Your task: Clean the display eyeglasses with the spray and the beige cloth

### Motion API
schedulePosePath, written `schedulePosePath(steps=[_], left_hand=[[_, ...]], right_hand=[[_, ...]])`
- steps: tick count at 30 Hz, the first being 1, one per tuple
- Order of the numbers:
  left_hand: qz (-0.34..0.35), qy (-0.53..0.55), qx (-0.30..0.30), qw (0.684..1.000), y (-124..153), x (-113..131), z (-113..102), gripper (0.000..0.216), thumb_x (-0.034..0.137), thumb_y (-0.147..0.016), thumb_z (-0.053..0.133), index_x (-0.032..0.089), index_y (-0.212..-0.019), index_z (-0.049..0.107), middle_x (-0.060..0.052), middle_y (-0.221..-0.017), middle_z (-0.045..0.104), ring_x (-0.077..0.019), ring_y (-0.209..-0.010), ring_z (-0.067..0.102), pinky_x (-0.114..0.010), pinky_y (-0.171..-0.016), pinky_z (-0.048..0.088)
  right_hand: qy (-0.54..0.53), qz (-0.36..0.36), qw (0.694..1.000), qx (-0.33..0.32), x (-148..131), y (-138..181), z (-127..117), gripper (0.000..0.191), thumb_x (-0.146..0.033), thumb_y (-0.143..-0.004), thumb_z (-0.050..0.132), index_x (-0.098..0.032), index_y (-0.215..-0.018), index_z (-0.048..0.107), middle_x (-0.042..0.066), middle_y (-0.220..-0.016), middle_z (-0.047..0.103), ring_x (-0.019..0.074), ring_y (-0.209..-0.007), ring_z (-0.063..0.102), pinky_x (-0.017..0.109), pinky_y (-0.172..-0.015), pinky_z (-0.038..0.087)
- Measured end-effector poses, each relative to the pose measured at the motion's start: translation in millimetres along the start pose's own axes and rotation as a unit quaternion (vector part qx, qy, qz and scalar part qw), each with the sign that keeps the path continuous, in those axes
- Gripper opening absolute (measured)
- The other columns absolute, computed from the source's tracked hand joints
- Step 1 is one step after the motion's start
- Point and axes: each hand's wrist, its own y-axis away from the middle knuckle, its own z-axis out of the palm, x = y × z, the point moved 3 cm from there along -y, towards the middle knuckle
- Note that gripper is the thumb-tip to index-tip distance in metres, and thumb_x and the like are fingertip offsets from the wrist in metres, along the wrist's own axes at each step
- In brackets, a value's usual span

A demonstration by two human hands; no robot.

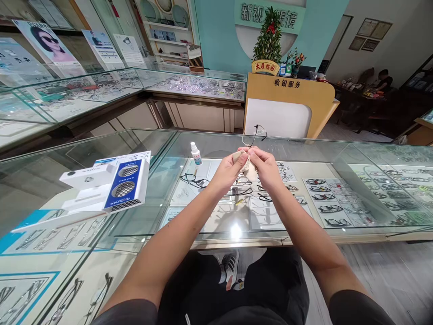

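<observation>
Both my hands are raised together above a glass display counter [304, 149]. My left hand [227, 171] is closed, pinching a beige cleaning cloth [249, 169]. Pressed against it, my right hand [265, 166] is closed on the same cloth and on a pair of glasses [254, 134]. The thin dark temple arms of the glasses stick up beyond my fingers; the lenses are mostly hidden in the cloth. A small white spray bottle [195, 154] stands on the glass just left of my left hand.
A white and blue product display stand [115, 183] sits on the counter at left. Several frames [324, 196] lie inside the case under the glass. A yellow cashier desk [291, 104] with a potted plant [269, 40] stands beyond. A person [384, 79] sits far right.
</observation>
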Motion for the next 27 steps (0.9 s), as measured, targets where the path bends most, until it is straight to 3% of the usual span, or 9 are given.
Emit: schedulePosePath(steps=[4,7,10,13,16,20,23,27], left_hand=[[-0.005,0.015,0.003,1.000,-1.1,5.3,-0.9,0.060,0.071,-0.081,0.091,0.017,-0.104,0.075,0.000,-0.081,0.069,-0.0128,-0.075,0.063,-0.026,-0.074,0.050],[-0.035,0.028,-0.031,0.998,0.4,13.6,-2.4,0.057,0.065,-0.079,0.096,0.016,-0.100,0.076,-0.003,-0.086,0.072,-0.0149,-0.081,0.066,-0.029,-0.079,0.052],[-0.053,0.008,-0.052,0.997,2.3,18.4,-4.5,0.051,0.051,-0.075,0.102,0.015,-0.103,0.079,-0.002,-0.085,0.071,-0.0132,-0.075,0.062,-0.028,-0.073,0.048],[-0.031,-0.010,-0.022,0.999,1.6,15.2,-6.0,0.058,0.045,-0.072,0.105,0.016,-0.115,0.079,0.001,-0.083,0.071,-0.0115,-0.072,0.061,-0.026,-0.071,0.046],[0.011,-0.022,0.020,1.000,-0.8,7.3,-5.1,0.058,0.059,-0.078,0.098,0.015,-0.111,0.079,-0.002,-0.087,0.075,-0.0136,-0.079,0.066,-0.027,-0.075,0.050],[0.048,-0.027,0.066,0.996,-2.9,4.9,-5.2,0.062,0.073,-0.083,0.089,0.016,-0.105,0.078,-0.003,-0.086,0.074,-0.0134,-0.076,0.065,-0.026,-0.069,0.050],[0.021,-0.009,0.020,1.000,-3.0,10.0,-5.5,0.058,0.070,-0.082,0.091,0.016,-0.097,0.077,-0.002,-0.082,0.071,-0.0130,-0.074,0.064,-0.026,-0.071,0.052],[-0.017,-0.005,-0.033,0.999,-2.5,12.1,-7.0,0.054,0.060,-0.079,0.098,0.016,-0.103,0.076,-0.005,-0.094,0.076,-0.0148,-0.084,0.069,-0.028,-0.079,0.056]], right_hand=[[0.005,-0.032,0.999,-0.002,-5.7,0.6,0.3,0.041,-0.065,-0.093,0.080,-0.027,-0.102,0.092,0.005,-0.103,0.077,0.0224,-0.099,0.067,0.039,-0.095,0.053],[-0.014,-0.019,1.000,0.017,-7.9,0.3,-3.0,0.037,-0.062,-0.092,0.081,-0.027,-0.101,0.092,0.005,-0.103,0.077,0.0221,-0.097,0.067,0.037,-0.090,0.053],[-0.034,0.001,0.999,0.023,-8.1,-0.2,-5.0,0.036,-0.061,-0.090,0.083,-0.027,-0.099,0.092,0.005,-0.105,0.080,0.0233,-0.099,0.070,0.037,-0.087,0.054],[-0.040,0.003,0.999,0.012,-7.1,-0.2,-2.8,0.035,-0.060,-0.091,0.083,-0.028,-0.101,0.093,0.005,-0.105,0.081,0.0223,-0.097,0.070,0.036,-0.087,0.054],[-0.017,-0.020,1.000,0.015,-6.4,0.1,1.0,0.035,-0.061,-0.091,0.083,-0.029,-0.099,0.093,0.004,-0.100,0.080,0.0213,-0.095,0.068,0.037,-0.088,0.053],[-0.007,-0.045,0.999,0.028,-7.8,0.3,3.5,0.038,-0.065,-0.086,0.086,-0.028,-0.091,0.093,0.005,-0.100,0.083,0.0245,-0.101,0.069,0.040,-0.094,0.055],[-0.010,-0.037,0.998,0.045,-10.5,0.2,0.4,0.040,-0.066,-0.086,0.085,-0.027,-0.093,0.092,0.006,-0.104,0.085,0.0253,-0.101,0.072,0.042,-0.095,0.057],[-0.045,-0.014,0.997,0.054,-11.7,1.2,-1.2,0.035,-0.060,-0.088,0.084,-0.027,-0.097,0.092,0.006,-0.110,0.087,0.0269,-0.105,0.076,0.042,-0.095,0.060]])
